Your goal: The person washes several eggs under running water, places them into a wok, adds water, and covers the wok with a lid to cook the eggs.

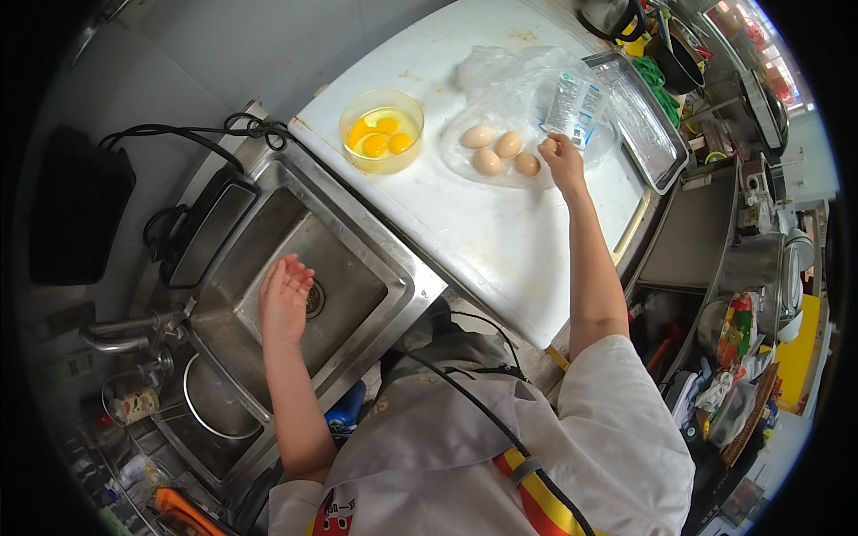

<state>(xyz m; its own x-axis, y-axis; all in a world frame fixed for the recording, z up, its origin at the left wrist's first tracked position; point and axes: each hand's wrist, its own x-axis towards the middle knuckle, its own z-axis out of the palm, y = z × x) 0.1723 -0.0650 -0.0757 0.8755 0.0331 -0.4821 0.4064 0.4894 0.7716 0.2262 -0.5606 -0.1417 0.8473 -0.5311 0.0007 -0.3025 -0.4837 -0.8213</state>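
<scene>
My right hand [563, 161] is over the clear plastic bag [499, 77] on the white table, its fingers on an egg [549, 145]; whether the egg is lifted I cannot tell. Several brown eggs [509, 144] lie on the bag just left of that hand. Beside the fingers is a printed plastic packet [574, 107]. A transparent round bowl [382, 164] to the left holds several cracked eggs with whole yolks [375, 145]. My left hand [287, 295] is held above the steel sink [348, 268], palm up, fingers slightly bent, with nothing in it.
A metal tray [647, 124] lies at the table's right edge, near a dark pot [673, 63] and a green cloth [653, 87]. The faucet [127, 335] is at the sink's left. A strainer [221, 395] rests over the second basin. Black cables [188, 130] run along the wall side.
</scene>
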